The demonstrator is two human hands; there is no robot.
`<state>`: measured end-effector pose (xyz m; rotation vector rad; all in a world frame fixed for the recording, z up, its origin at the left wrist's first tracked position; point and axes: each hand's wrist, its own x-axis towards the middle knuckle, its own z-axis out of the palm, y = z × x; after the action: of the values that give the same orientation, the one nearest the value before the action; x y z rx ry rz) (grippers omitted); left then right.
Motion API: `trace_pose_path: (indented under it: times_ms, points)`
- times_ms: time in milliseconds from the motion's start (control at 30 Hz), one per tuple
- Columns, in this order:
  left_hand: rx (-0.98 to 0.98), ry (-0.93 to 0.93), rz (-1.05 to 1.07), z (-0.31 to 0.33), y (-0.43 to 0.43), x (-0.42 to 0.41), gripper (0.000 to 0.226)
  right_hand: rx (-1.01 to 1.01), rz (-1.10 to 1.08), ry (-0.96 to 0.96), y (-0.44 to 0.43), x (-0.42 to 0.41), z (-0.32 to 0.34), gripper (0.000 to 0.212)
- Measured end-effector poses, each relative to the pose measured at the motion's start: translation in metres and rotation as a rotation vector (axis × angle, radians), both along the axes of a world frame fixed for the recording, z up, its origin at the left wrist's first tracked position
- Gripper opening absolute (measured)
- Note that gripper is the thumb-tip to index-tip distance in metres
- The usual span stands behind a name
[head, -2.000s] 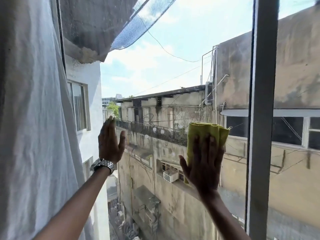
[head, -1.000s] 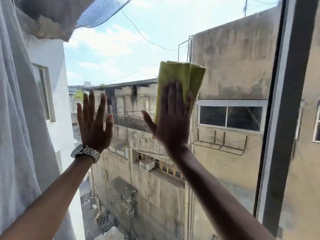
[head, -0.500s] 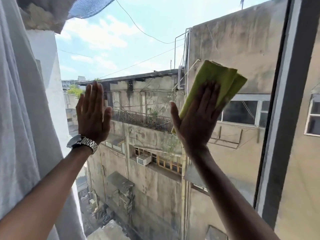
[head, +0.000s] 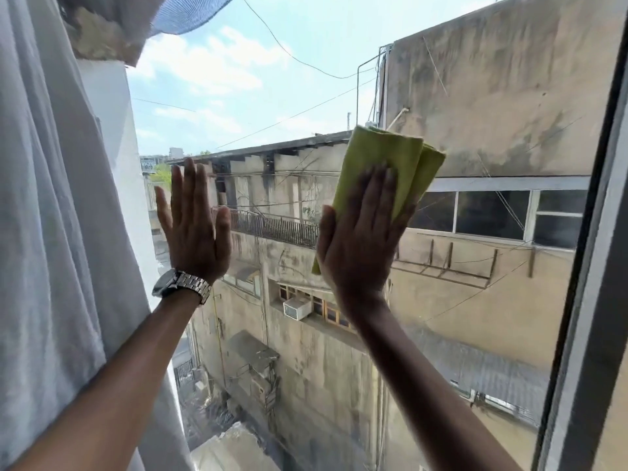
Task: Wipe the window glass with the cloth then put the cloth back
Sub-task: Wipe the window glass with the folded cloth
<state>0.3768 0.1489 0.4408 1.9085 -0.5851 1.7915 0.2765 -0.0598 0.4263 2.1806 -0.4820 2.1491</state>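
A folded yellow-green cloth (head: pixel 390 161) lies flat against the window glass (head: pixel 272 79), pinned under my right hand (head: pixel 360 239). The fingers of that hand spread over the cloth's lower half, and its upper corner sticks out above them. My left hand (head: pixel 193 226), with a metal watch on the wrist, rests flat on the glass to the left, fingers apart and holding nothing. Old concrete buildings and sky show through the pane.
A white curtain (head: pixel 57 232) hangs along the left side, close to my left arm. The dark window frame upright (head: pixel 591 266) borders the pane on the right, with another pane beyond it.
My right hand has slid the cloth across the glass, up, then right, now back a little and less tilted. My left hand stays flat on the pane. The camera view has shifted.
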Motion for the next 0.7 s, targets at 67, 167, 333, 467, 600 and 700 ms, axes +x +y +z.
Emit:
trace_pose_path:
  times_ms: [67, 167, 333, 467, 600, 700]
  points:
    - [-0.018, -0.008, -0.021, -0.002, 0.002, 0.006, 0.061, -0.057, 0.037, 0.016, 0.028, 0.018, 0.006, 0.067]
    - [-0.001, -0.024, -0.030, -0.003, 0.003, 0.008, 0.060, -0.154, 0.071, 0.068, 0.059, 0.030, -0.022, 0.067]
    - [-0.004, 0.019, -0.029, 0.001, 0.001, -0.005, 0.060, -0.352, 0.048, 0.203, 0.053, 0.018, -0.108, 0.069]
    - [-0.006, 0.046, -0.049, 0.003, 0.003, -0.011, 0.060, -0.355, -0.024, 0.199, 0.003, -0.002, -0.144, 0.071]
    - [0.003, 0.050, -0.045, 0.003, 0.004, -0.010, 0.061, -0.266, -0.005, 0.140, -0.010, -0.008, -0.119, 0.071]
    - [0.012, 0.045, -0.035, 0.000, 0.004, -0.005, 0.061, -0.201, -0.005, 0.069, 0.004, 0.000, -0.060, 0.067]
